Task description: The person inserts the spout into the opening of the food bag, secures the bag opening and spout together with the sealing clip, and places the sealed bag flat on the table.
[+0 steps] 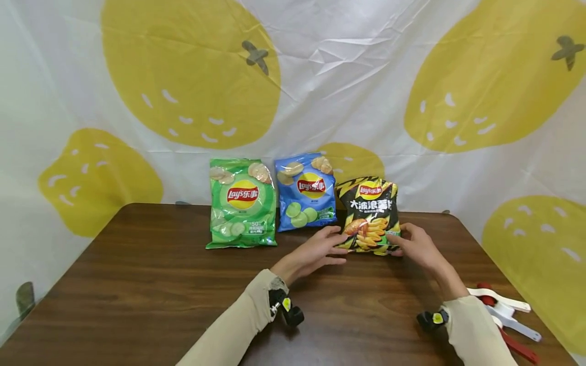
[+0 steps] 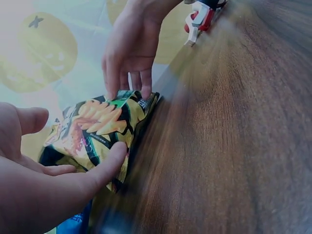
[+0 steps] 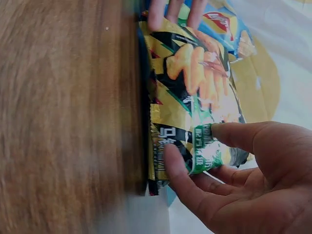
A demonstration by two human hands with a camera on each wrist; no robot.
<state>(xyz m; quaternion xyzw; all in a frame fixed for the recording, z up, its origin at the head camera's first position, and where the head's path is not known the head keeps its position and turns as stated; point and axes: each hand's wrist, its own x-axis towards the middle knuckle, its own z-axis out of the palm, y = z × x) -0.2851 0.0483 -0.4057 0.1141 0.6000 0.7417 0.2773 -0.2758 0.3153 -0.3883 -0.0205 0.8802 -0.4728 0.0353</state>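
A black and yellow Lay's chip bag [image 1: 368, 213] stands upright, leaning a little back, near the table's far edge. My right hand [image 1: 418, 246] holds its lower right corner; in the right wrist view, the thumb and a finger lie on the front while other fingers go behind. At the bag's lower left side is my left hand [image 1: 316, 254], its fingers extended and spread. In the left wrist view, one of its fingertips [image 2: 117, 152] is against the bag's bottom front. Left of this bag stand a blue chip bag [image 1: 306, 195] and a larger green chip bag [image 1: 242, 203].
White, grey and red handled items [image 1: 508, 315] lie in a pile at the table's right side, partly behind my right sleeve. A white cloth [image 1: 348, 61] with yellow fruit prints hangs behind the brown wooden table [image 1: 151, 290].
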